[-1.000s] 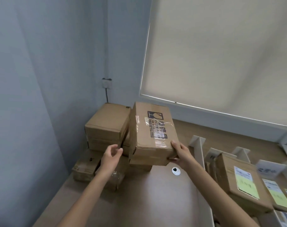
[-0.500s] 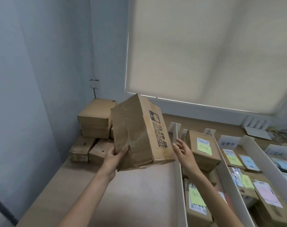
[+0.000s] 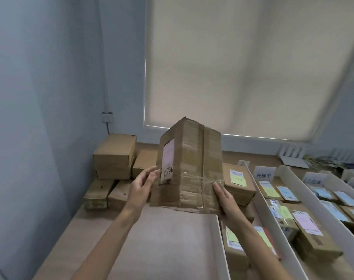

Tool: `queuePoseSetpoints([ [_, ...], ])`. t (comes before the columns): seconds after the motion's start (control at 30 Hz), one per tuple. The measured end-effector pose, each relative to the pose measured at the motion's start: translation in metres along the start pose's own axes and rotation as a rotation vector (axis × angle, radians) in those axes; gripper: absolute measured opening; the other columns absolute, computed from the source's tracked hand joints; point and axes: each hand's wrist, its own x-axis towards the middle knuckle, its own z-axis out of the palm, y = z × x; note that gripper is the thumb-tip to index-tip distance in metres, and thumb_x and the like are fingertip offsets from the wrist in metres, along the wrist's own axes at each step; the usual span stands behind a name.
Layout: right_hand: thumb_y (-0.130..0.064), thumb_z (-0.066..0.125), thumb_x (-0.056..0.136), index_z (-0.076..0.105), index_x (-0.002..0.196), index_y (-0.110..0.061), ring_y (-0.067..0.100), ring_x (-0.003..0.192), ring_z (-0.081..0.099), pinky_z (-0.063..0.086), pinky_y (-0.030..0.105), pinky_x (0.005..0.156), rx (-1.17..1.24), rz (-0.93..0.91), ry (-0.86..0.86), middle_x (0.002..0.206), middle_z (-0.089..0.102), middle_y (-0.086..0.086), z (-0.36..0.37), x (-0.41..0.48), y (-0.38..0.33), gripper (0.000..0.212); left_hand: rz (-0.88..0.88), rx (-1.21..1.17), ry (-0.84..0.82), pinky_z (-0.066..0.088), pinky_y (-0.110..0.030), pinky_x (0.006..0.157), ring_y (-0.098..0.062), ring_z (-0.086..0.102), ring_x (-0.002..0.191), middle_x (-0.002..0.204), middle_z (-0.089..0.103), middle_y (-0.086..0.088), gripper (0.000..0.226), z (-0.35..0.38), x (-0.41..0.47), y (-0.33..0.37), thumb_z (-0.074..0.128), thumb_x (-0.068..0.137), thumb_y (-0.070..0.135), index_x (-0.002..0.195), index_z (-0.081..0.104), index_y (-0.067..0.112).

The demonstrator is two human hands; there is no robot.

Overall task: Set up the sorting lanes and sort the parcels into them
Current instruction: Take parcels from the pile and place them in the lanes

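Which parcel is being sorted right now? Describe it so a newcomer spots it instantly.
Find the cream roller blind; below its bottom edge, the left hand and right hand hold one cardboard parcel over the desk. Unlike the plain boxes stacked in the left corner, it has a pink label with handwritten digits on its left face.

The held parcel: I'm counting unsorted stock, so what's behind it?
Left of the parcel, a brown box pokes out from behind it, beside stacked boxes. Whatever lies directly behind is covered.

both forearms reach forward, left hand (image 3: 142,185) flat-fingered, right hand (image 3: 224,197) curled in a grip.
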Motion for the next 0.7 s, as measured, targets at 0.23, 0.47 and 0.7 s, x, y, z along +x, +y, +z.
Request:
queuePoseSetpoints([
  [0.23, -0.043, 0.063, 0.080, 0.056, 0.128, -0.008, 0.028, 0.113, 0.062, 0.057, 0.035, 0.081, 0.275, 0.149, -0.120, 0.127, 0.061, 0.017, -0.008, -0.035, 0.019, 0.059, -0.287, 0.062, -0.132, 0.047, -0.037, 0.097, -0.019, 0.052, 0.120, 0.134, 0.051, 0.002, 0.103, -0.027, -0.017, -0.007, 0.071, 0.054, 0.072, 0.139, 0.034, 0.026],
  [0.47, -0.055, 0.047, 0.088, 0.045, 0.138, -0.023, 0.023, 0.123, 0.053, 0.045, 0.040, 0.099, -0.166, 0.000, 0.068, 0.134, 0.057, 0.006, -0.007, -0.042, 0.026, 0.060, -0.242, -0.091, -0.077, 0.054, -0.034, 0.081, -0.019, 0.064, 0.103, 0.113, 0.068, -0.001, 0.035, -0.013, -0.033, -0.017, 0.060, 0.083, 0.045, 0.113, 0.058, 0.027],
  [0.7, -0.071, 0.047, 0.078, 0.027, 0.144, -0.039, 0.012, 0.134, 0.036, 0.032, 0.038, 0.112, -0.361, -0.028, 0.047, 0.145, 0.036, -0.012, 0.010, -0.075, 0.038, 0.076, -0.183, -0.029, -0.053, 0.051, -0.027, 0.073, -0.016, 0.061, 0.098, 0.112, 0.064, -0.001, 0.047, 0.016, -0.039, -0.041, 0.059, 0.084, 0.041, 0.126, 0.051, 0.022],
])
